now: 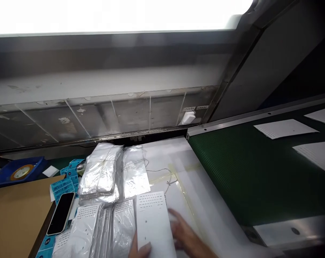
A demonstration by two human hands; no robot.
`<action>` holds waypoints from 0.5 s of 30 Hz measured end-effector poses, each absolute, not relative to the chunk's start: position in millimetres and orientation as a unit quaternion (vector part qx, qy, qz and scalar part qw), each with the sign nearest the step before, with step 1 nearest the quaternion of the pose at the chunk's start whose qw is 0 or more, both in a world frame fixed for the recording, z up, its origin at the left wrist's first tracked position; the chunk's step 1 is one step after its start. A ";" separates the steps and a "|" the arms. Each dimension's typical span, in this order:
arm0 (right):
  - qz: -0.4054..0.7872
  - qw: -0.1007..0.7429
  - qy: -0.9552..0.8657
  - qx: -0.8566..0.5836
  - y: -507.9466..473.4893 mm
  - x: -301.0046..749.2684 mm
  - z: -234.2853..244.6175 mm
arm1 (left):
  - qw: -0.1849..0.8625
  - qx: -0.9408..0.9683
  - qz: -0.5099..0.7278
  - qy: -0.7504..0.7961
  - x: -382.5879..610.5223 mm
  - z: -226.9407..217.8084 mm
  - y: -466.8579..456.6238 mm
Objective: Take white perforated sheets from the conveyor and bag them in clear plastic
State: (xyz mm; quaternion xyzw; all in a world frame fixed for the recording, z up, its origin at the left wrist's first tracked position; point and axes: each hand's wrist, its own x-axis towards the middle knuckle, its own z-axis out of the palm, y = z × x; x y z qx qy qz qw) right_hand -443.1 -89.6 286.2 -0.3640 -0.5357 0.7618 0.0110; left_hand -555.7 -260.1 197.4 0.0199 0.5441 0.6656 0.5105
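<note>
Head view, looking down at a white bench (178,157) with a green conveyor belt (245,172) running off toward 2 o'clock. At 6 o'clock the left hand (141,249) pins a white card with rows of small holes (153,222); only the thumb tip shows, pressed on the card's lower edge, so the fingers seem to grasp it from beneath, though that side is hidden. Just right of the card, the right hand (185,234) is motion-blurred, its fingers spread and released, resting on or just above the bench.

At 9 o'clock from the card lie more perforated cards in clear sleeves (105,225), laid side by side within easy reach. Above them, toward 11 o'clock, sits a stack of empty clear bags (103,172) tied with string. A dark phone (61,213) lies face up at the bench's left edge, on blue labels (61,186) beside brown cardboard (17,211). Three white sheets (284,128) ride the belt, well apart.
</note>
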 end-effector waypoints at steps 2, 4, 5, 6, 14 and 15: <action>0.773 0.010 -0.530 -0.349 -105.5 -437.8 259.5 | 0.459 0.059 0.653 0.600 -545.6 182.3 -247.5; 0.734 0.039 -0.573 -0.361 -108.6 -435.5 243.0 | 0.414 0.120 0.611 0.664 -539.5 171.3 -234.8; 0.709 0.055 -0.598 -0.371 -105.4 -434.3 236.9 | 0.410 0.149 0.584 0.685 -539.8 167.1 -229.0; 0.683 0.065 -0.620 -0.380 -99.9 -432.7 231.1 | 0.411 0.175 0.552 0.704 -543.0 163.5 -223.6; 0.333 -0.083 -0.854 -0.391 -69.2 -417.2 166.4 | 0.249 0.276 0.325 0.870 -645.9 143.7 -173.0; 0.314 -0.103 -0.863 -0.383 -70.3 -416.6 159.3 | 0.233 0.296 0.297 0.877 -657.8 140.0 -165.6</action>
